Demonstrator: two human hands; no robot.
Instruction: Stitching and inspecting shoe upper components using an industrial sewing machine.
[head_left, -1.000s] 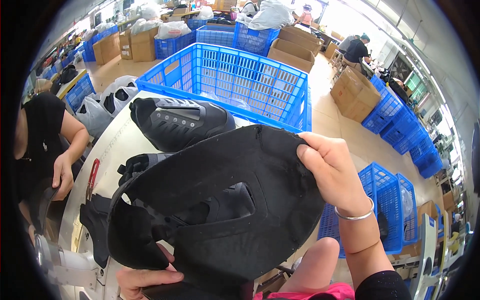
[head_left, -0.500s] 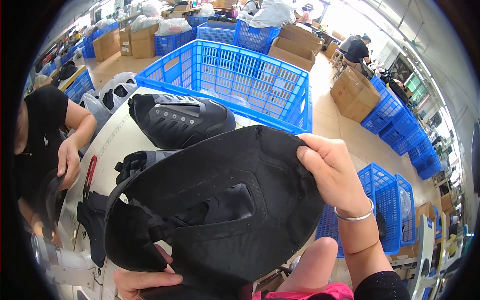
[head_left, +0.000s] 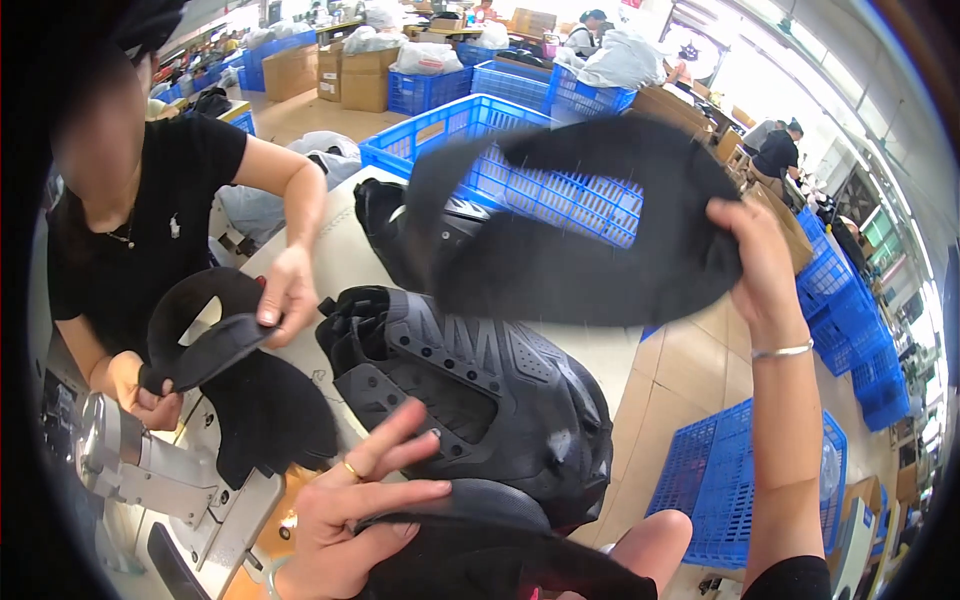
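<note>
My right hand grips the toe edge of a flat black shoe upper, raised over the table and blurred by motion. Its cut-out opening shows the blue crate behind. Low in the view, my left hand has its fingers spread, with a ring on one. Thumb and forefinger lie at the edge of another black shoe piece, but no firm grip shows. Beyond that hand, grey-and-black shoe uppers with eyelets lie stacked on the table. More uppers sit behind, partly hidden by the raised one.
A co-worker's hands hold a black shoe upper at the left, above a sewing machine. One blue crate stands behind the pale table. Another blue crate is on the floor at right.
My right hand has lifted the shoe upper up and away. My left hand has let go of it, fingers spreading. The view has swung left, showing more of the co-worker and the stacked uppers.
</note>
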